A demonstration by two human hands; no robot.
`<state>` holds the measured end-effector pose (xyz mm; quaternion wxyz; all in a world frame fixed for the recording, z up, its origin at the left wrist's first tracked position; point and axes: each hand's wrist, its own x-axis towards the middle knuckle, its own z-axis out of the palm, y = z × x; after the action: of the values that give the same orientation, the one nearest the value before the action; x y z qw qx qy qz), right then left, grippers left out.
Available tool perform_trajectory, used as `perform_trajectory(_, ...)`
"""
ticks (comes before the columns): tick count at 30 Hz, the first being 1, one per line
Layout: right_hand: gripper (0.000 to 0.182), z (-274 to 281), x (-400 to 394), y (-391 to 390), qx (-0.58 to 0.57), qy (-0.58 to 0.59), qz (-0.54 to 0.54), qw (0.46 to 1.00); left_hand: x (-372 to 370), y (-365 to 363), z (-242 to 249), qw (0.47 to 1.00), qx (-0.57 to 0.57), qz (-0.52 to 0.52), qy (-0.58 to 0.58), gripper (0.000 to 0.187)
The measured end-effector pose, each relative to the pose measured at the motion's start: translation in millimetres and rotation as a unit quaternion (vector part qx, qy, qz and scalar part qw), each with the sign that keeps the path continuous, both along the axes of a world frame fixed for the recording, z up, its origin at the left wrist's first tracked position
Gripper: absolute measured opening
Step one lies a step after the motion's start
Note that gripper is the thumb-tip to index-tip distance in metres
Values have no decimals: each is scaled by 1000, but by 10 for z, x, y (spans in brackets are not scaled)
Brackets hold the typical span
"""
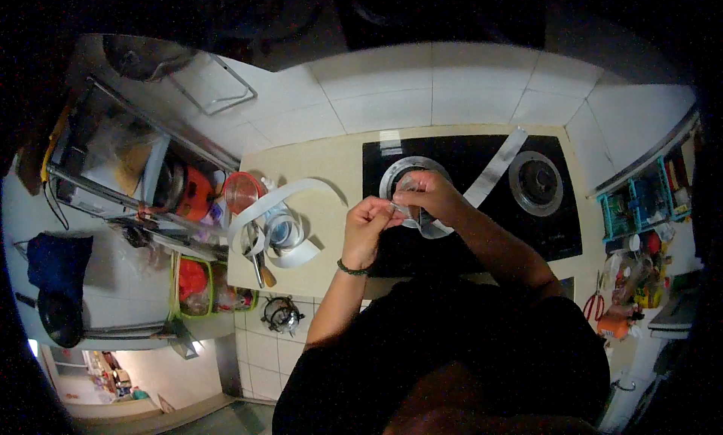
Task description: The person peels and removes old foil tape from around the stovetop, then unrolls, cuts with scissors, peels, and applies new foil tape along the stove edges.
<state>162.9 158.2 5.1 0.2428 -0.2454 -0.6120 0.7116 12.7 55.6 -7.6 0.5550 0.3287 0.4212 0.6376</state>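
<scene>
My left hand point(373, 222), with a dark beaded bracelet at the wrist, is closed in a pinch over the front of the left burner point(387, 180). Right beside it, my right hand point(431, 196) pinches as well, and the fingertips of both almost meet. Between them is the end of a thin silvery strip point(497, 168), which looks like tape. Its long part slants across the black glass cooktop point(497, 243) toward the back, between the burners. My right hand and forearm hide part of the strip and of the left burner.
On the counter at left lie a curled white strip point(312, 185), a clear bluish container point(282, 230), a red basket point(242, 192) and a wooden-handled tool point(265, 273). The right burner point(536, 183) is uncovered. A black pan support point(282, 313) sits lower, near the floor tiles.
</scene>
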Motion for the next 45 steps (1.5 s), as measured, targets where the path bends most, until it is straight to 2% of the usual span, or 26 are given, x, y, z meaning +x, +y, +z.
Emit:
perform_trajectory(8,17,-68,9,22,2,2,32,999,-85,5,-51,998,-13,-54,-22,13)
perform_trajectory(15,18,-210,-10,47,-25,8,31,999,-71,15,-131,998,-5,-60,-18,12)
perform_trajectory(17,18,-296,-26,59,-16,22,29,999,-77,20,-219,992,61,-44,96,10)
perform_trajectory(23,23,-308,-4,64,6,11,21,1000,-69,8,-224,991,49,-35,124,11)
perform_trajectory(27,22,-343,-12,53,1,8,-1,1000,-69,5,-257,992,51,-23,110,11)
perform_trajectory(29,23,-298,-17,18,-7,8,-7,1000,-60,0,-229,997,17,-17,72,11)
perform_trajectory(30,25,-264,-35,-12,68,22,-50,996,-63,4,-248,997,17,-17,72,11)
perform_trajectory(32,28,-135,-52,-47,143,37,-92,985,-66,16,-304,986,29,16,164,11)
perform_trajectory(33,31,35,-40,-69,271,18,-104,957,-42,11,-259,986,29,16,164,11)
perform_trajectory(34,35,141,-26,-81,394,-1,-115,912,-11,-2,-194,993,35,17,114,11)
perform_trajectory(35,35,165,-16,-82,394,-1,-115,912,15,-11,-142,997,41,17,64,11)
perform_trajectory(37,39,197,-1,-86,544,-44,-108,831,45,-18,-105,995,51,26,78,10)
perform_trajectory(38,39,226,-5,-107,544,-44,-108,831,49,-19,-99,993,60,36,93,10)
perform_trajectory(40,31,269,-26,-163,520,-48,-184,832,36,-15,-142,990,71,46,117,9)
perform_trajectory(42,25,249,-9,-185,531,-50,-181,826,61,-15,-100,985,81,58,141,9)
perform_trajectory(45,16,199,-8,-246,554,-71,-163,813,129,-36,-2,990,99,61,85,8)
